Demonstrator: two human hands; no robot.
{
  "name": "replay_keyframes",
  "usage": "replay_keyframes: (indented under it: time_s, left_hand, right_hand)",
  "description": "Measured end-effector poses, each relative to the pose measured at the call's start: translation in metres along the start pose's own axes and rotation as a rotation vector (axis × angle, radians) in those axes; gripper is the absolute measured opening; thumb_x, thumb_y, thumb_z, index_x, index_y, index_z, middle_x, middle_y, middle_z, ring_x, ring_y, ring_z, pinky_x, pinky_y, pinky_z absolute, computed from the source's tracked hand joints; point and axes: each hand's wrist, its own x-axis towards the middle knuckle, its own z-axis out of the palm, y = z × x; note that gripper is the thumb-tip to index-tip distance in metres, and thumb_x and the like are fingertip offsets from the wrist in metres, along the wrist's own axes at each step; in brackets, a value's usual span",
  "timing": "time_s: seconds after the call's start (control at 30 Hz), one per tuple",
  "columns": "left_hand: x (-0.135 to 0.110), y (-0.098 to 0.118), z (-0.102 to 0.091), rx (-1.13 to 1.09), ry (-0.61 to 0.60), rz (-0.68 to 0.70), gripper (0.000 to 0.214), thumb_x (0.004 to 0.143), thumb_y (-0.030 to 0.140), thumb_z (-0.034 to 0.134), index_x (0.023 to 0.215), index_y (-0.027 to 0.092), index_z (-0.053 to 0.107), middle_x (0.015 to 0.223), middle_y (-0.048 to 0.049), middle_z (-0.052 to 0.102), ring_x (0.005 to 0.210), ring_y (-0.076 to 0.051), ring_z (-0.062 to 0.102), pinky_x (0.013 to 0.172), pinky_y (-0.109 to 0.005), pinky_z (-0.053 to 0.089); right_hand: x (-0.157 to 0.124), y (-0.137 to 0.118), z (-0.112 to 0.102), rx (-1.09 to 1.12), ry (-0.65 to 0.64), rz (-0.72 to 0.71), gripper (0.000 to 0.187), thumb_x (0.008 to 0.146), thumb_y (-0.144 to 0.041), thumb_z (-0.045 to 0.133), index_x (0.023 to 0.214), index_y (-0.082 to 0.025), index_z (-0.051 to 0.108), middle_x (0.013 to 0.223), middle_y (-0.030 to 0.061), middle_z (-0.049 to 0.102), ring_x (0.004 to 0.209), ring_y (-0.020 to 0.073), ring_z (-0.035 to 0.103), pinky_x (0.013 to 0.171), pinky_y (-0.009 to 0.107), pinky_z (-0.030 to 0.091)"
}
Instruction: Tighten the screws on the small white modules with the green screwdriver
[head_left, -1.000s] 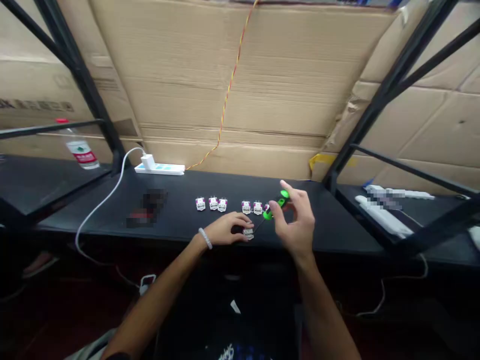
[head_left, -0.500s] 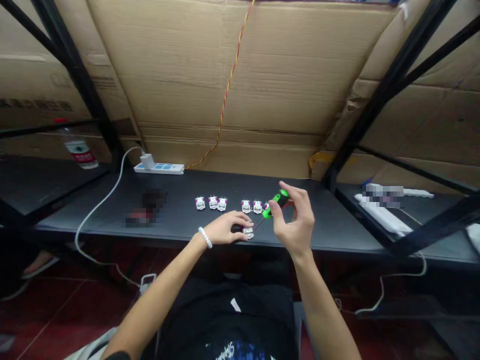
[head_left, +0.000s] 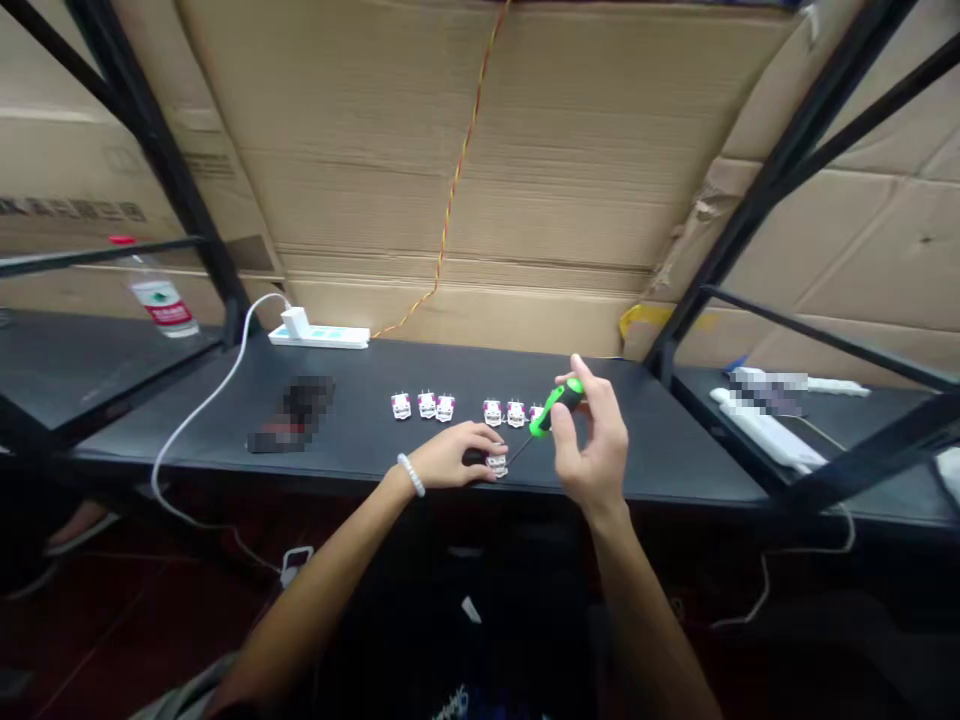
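My left hand (head_left: pixel 454 455) rests near the front edge of the desk, fingers closed on a small white part (head_left: pixel 497 466) with a dark piece beside it. In my right hand (head_left: pixel 596 450) is a green and black screwdriver (head_left: pixel 549 411), gripped by its handle between thumb and fingers. Its thin shaft slants down to the left, and the tip meets the right side of the white part. Just behind stand several small white and purple parts (head_left: pixel 515 413) in a row, one partly hidden by the screwdriver. Farther left sit three similar white and purple parts (head_left: pixel 426 404).
A white power strip (head_left: pixel 322 337) with a plugged-in charger lies at the back left, its white cable (head_left: pixel 196 410) running over the front edge. Blurred dark items (head_left: pixel 296 412) lie on the left. Black metal frames (head_left: pixel 161 160) flank the desk (head_left: pixel 660 460); cardboard (head_left: pixel 555 150) backs it.
My right hand and the screwdriver handle have shifted slightly right, and the fingers have changed position on the handle. My left hand stays put on the white part.
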Motion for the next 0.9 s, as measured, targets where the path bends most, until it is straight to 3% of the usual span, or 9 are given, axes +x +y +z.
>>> replay_keyframes:
  time_s: [0.07,0.13,0.27,0.33,0.5,0.67,0.73,0.9]
  left_hand:
    - [0.0,0.0001,0.0002,0.003,0.003,-0.004,0.039,0.087,0.037,0.083,0.123,0.023,0.078,0.129,-0.0108,0.073,0.121,-0.027,0.066,0.11,-0.042,0.05]
    - [-0.0001,0.0002,0.0006,0.005,0.008,-0.008,0.039,0.087,0.037,0.084,0.122,0.023,0.078,0.129,-0.0104,0.073,0.121,-0.027,0.066,0.11,-0.042,0.049]
    - [-0.0006,0.0002,0.0009,0.005,0.006,-0.006,0.039,0.087,0.038,0.084,0.122,0.023,0.078,0.13,-0.011,0.073,0.122,-0.028,0.065,0.11,-0.043,0.049]
    - [-0.0006,0.0003,0.0006,0.003,0.005,-0.006,0.039,0.087,0.038,0.083,0.123,0.022,0.078,0.13,-0.0113,0.073,0.121,-0.028,0.066,0.11,-0.042,0.049]
    - [-0.0007,0.0001,0.0001,0.006,0.004,0.002,0.039,0.088,0.038,0.082,0.123,0.023,0.078,0.129,-0.0114,0.073,0.121,-0.027,0.066,0.11,-0.042,0.049]
    - [-0.0009,-0.0011,0.0007,0.004,0.009,-0.001,0.04,0.087,0.038,0.084,0.123,0.023,0.078,0.131,-0.0111,0.072,0.123,-0.028,0.065,0.111,-0.043,0.049]
    - [-0.0008,-0.001,0.0008,0.003,0.01,-0.004,0.039,0.086,0.036,0.084,0.122,0.023,0.078,0.13,-0.0104,0.073,0.123,-0.028,0.066,0.111,-0.042,0.049]
    - [-0.0005,-0.0001,0.0005,0.006,0.013,-0.009,0.039,0.086,0.036,0.084,0.123,0.023,0.078,0.129,-0.0111,0.073,0.121,-0.028,0.067,0.11,-0.042,0.05]
  right_hand:
    - [-0.0003,-0.001,-0.0011,0.02,-0.018,-0.014,0.051,0.1,-0.024,0.051,0.152,-0.026,0.052,0.119,0.0106,0.066,0.103,0.0245,0.065,0.087,0.043,0.058]
    - [0.0002,-0.0024,-0.0013,-0.027,0.003,-0.051,0.048,0.098,-0.026,0.058,0.146,-0.027,0.058,0.119,0.0106,0.065,0.102,0.0247,0.065,0.083,0.042,0.058]
    - [0.0025,-0.0045,-0.0003,-0.122,0.074,-0.074,0.044,0.09,-0.03,0.074,0.134,-0.029,0.068,0.105,0.006,0.059,0.081,0.0187,0.059,0.07,0.036,0.057]
    - [0.0032,-0.0044,-0.0008,-0.108,0.053,-0.062,0.047,0.094,-0.027,0.069,0.14,-0.029,0.064,0.103,0.006,0.061,0.081,0.0188,0.059,0.072,0.036,0.057]
    - [0.0021,-0.003,-0.0037,-0.019,-0.025,-0.064,0.055,0.099,-0.021,0.053,0.154,-0.027,0.05,0.118,0.0105,0.067,0.104,0.0252,0.065,0.088,0.045,0.058]
    - [0.0022,-0.0044,-0.0025,-0.097,0.05,-0.076,0.048,0.088,-0.032,0.078,0.135,-0.03,0.069,0.104,0.0051,0.059,0.078,0.0177,0.058,0.07,0.036,0.057]
    - [0.0023,-0.0049,-0.0021,-0.085,0.041,-0.065,0.048,0.09,-0.03,0.076,0.137,-0.03,0.067,0.099,0.0037,0.058,0.073,0.0162,0.055,0.067,0.034,0.056]
    - [0.0007,-0.0044,-0.0019,0.005,-0.057,-0.059,0.055,0.1,-0.019,0.053,0.155,-0.026,0.05,0.12,0.0108,0.069,0.104,0.0248,0.067,0.087,0.043,0.059]
